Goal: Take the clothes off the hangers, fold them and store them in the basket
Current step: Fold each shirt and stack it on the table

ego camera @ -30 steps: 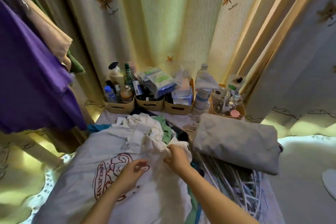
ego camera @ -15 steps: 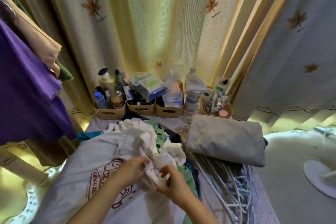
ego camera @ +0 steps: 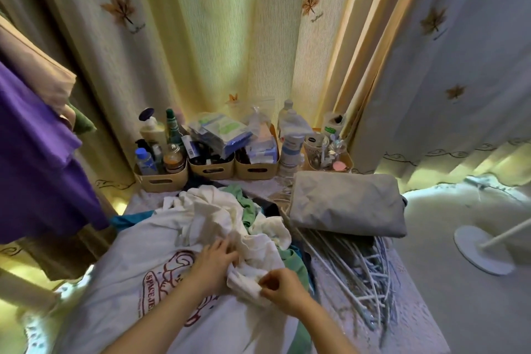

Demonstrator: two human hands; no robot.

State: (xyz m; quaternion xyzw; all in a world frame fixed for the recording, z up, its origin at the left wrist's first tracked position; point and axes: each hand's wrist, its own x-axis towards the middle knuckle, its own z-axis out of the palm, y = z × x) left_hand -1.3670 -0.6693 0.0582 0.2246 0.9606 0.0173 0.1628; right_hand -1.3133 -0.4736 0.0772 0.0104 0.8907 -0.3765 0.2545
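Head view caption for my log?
Left hand and right hand grip a white garment over a printed shirt, beside piled hangers.

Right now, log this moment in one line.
stage: sorting pile; left grip: holds white garment; right grip: pinches white garment; hangers: piled right

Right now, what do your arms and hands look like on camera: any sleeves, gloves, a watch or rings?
The left forearm and right forearm are bare to the frame's lower edge; no sleeve shows. The left hand and right hand are bare as well, without gloves. No watch, bracelet or ring shows on the sides facing the camera.
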